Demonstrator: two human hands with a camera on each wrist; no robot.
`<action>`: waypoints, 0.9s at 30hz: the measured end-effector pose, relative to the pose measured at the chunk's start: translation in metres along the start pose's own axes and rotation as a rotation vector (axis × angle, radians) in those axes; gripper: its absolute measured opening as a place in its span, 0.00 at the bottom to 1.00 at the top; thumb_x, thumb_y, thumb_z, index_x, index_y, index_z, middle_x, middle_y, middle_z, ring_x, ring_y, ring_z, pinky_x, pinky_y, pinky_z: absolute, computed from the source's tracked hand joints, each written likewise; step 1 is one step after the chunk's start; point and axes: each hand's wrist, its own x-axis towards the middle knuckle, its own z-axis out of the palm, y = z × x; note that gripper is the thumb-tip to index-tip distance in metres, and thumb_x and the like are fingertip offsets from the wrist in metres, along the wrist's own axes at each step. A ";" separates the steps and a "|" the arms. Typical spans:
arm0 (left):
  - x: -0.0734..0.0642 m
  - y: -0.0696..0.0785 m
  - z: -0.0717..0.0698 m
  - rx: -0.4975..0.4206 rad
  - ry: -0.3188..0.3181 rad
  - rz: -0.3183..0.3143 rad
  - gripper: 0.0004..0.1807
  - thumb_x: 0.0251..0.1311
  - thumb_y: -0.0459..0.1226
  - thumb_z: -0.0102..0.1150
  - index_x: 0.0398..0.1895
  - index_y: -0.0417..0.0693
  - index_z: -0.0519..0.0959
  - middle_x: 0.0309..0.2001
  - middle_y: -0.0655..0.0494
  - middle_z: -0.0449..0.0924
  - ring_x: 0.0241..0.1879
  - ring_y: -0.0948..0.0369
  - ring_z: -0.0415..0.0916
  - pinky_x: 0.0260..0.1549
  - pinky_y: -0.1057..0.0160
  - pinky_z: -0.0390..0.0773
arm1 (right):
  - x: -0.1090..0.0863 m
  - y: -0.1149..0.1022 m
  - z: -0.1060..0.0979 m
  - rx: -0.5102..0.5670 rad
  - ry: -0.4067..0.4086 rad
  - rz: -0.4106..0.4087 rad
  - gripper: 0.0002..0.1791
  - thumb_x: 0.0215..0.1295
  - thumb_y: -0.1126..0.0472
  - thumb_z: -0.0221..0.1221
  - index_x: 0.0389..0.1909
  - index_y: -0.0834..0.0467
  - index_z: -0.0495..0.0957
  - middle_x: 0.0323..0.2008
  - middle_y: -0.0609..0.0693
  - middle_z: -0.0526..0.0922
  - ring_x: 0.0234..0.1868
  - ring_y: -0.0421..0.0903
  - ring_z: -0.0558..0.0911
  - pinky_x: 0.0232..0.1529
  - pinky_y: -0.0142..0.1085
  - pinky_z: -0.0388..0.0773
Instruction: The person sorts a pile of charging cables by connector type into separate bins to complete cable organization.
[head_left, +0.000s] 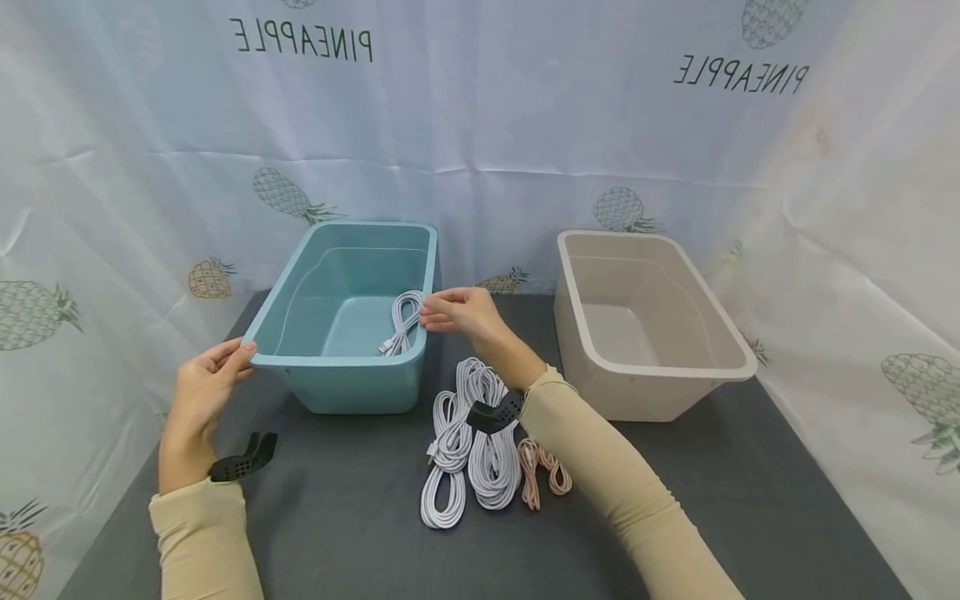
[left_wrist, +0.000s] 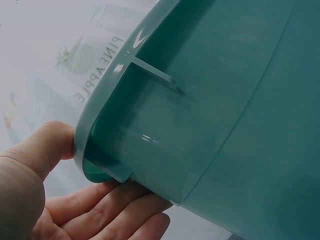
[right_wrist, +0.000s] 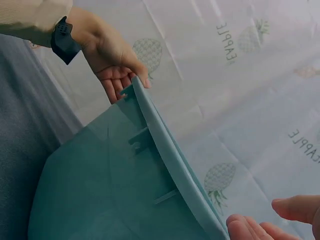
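At the near left corner of a blue plastic bin (head_left: 337,362), my left hand (head_left: 206,387) pinches the rim, thumb on top and fingers underneath; the left wrist view shows this grip (left_wrist: 100,210) close up. My right hand (head_left: 461,315) is at the bin's right rim, its fingertips against or just beside it. Its thumb and fingers stand apart in the right wrist view, with nothing seen between them (right_wrist: 280,220). Inside the bin, by the right wall, lies a coiled white cable (head_left: 402,321) with a USB plug. The bin stands on the dark tabletop.
Coiled white cables (head_left: 495,467) lie on the table (head_left: 337,517) below my right forearm, with tan cable bundles (head_left: 529,475) beside them. A beige bin (head_left: 660,392) stands to the right. A pineapple-print curtain (head_left: 495,108) hangs around the back and sides.
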 end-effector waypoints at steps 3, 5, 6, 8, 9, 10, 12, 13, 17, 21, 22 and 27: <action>0.000 0.001 0.000 -0.005 0.007 -0.009 0.39 0.69 0.49 0.50 0.68 0.24 0.59 0.27 0.92 0.71 0.28 0.87 0.75 0.30 0.89 0.70 | -0.007 0.004 -0.006 -0.015 -0.005 -0.011 0.16 0.65 0.63 0.60 0.50 0.68 0.79 0.47 0.66 0.84 0.29 0.38 0.86 0.55 0.46 0.82; -0.001 0.001 0.000 -0.009 0.011 -0.012 0.39 0.68 0.49 0.50 0.67 0.23 0.59 0.27 0.92 0.71 0.28 0.87 0.75 0.30 0.89 0.70 | -0.012 0.006 -0.009 -0.017 -0.012 -0.012 0.16 0.65 0.64 0.60 0.50 0.68 0.78 0.47 0.66 0.84 0.29 0.38 0.86 0.57 0.48 0.80; -0.001 0.001 0.000 -0.014 0.011 -0.012 0.39 0.68 0.49 0.51 0.67 0.23 0.59 0.27 0.92 0.72 0.28 0.87 0.75 0.29 0.89 0.70 | -0.014 0.007 -0.011 -0.016 -0.017 -0.008 0.16 0.65 0.64 0.60 0.51 0.69 0.78 0.47 0.67 0.84 0.30 0.38 0.86 0.58 0.49 0.79; -0.001 0.001 0.000 -0.037 0.009 -0.014 0.39 0.68 0.49 0.51 0.67 0.22 0.58 0.27 0.91 0.73 0.28 0.86 0.76 0.29 0.88 0.71 | -0.020 0.011 -0.015 -0.029 -0.024 0.000 0.17 0.66 0.63 0.60 0.51 0.69 0.78 0.47 0.66 0.84 0.31 0.38 0.86 0.58 0.50 0.79; -0.001 0.001 0.000 -0.048 0.008 -0.013 0.40 0.68 0.48 0.52 0.67 0.22 0.58 0.27 0.90 0.73 0.28 0.86 0.76 0.29 0.88 0.71 | -0.022 0.013 -0.017 -0.036 -0.028 0.003 0.17 0.66 0.63 0.60 0.52 0.69 0.77 0.47 0.66 0.84 0.31 0.38 0.86 0.58 0.49 0.80; -0.001 0.001 -0.001 -0.061 0.006 -0.017 0.40 0.68 0.48 0.52 0.67 0.22 0.57 0.27 0.90 0.74 0.28 0.86 0.76 0.29 0.88 0.71 | -0.025 0.015 -0.019 -0.044 -0.029 0.007 0.18 0.66 0.63 0.60 0.53 0.69 0.77 0.47 0.65 0.85 0.32 0.38 0.87 0.57 0.49 0.80; -0.001 0.001 -0.001 -0.066 0.003 -0.022 0.40 0.68 0.48 0.52 0.67 0.22 0.57 0.27 0.90 0.74 0.28 0.85 0.77 0.29 0.88 0.71 | -0.030 0.019 -0.023 -0.066 -0.035 0.008 0.18 0.66 0.63 0.60 0.53 0.68 0.77 0.46 0.64 0.85 0.33 0.38 0.87 0.55 0.47 0.81; -0.001 0.001 -0.001 -0.060 0.003 -0.024 0.40 0.68 0.49 0.52 0.68 0.22 0.57 0.27 0.90 0.74 0.28 0.85 0.77 0.30 0.88 0.71 | -0.032 0.021 -0.024 -0.077 -0.035 0.007 0.18 0.66 0.63 0.60 0.53 0.68 0.77 0.46 0.63 0.86 0.33 0.39 0.87 0.54 0.45 0.82; -0.002 0.001 -0.002 -0.016 0.001 -0.021 0.40 0.68 0.50 0.51 0.68 0.24 0.58 0.27 0.91 0.73 0.29 0.86 0.77 0.30 0.88 0.71 | -0.039 0.031 -0.031 -0.095 -0.041 -0.001 0.16 0.65 0.63 0.60 0.51 0.67 0.78 0.45 0.64 0.86 0.34 0.40 0.88 0.51 0.44 0.84; -0.003 0.002 -0.001 -0.081 -0.004 -0.011 0.40 0.67 0.48 0.53 0.67 0.21 0.57 0.27 0.89 0.75 0.28 0.85 0.77 0.29 0.88 0.72 | -0.045 0.040 -0.036 -0.112 -0.036 0.010 0.16 0.66 0.62 0.60 0.51 0.67 0.78 0.45 0.63 0.86 0.34 0.40 0.88 0.48 0.41 0.85; -0.003 0.002 -0.001 -0.087 -0.004 -0.008 0.40 0.67 0.47 0.53 0.67 0.20 0.57 0.27 0.88 0.75 0.28 0.85 0.78 0.29 0.88 0.72 | -0.047 0.042 -0.037 -0.115 -0.033 0.017 0.16 0.66 0.62 0.60 0.51 0.67 0.78 0.45 0.63 0.86 0.34 0.40 0.88 0.46 0.40 0.86; -0.001 0.002 -0.001 -0.081 -0.002 -0.018 0.40 0.67 0.47 0.53 0.67 0.21 0.58 0.26 0.89 0.75 0.27 0.85 0.78 0.28 0.89 0.71 | -0.054 0.052 -0.043 -0.118 -0.017 0.029 0.17 0.66 0.63 0.60 0.51 0.69 0.77 0.40 0.60 0.87 0.32 0.39 0.87 0.43 0.38 0.86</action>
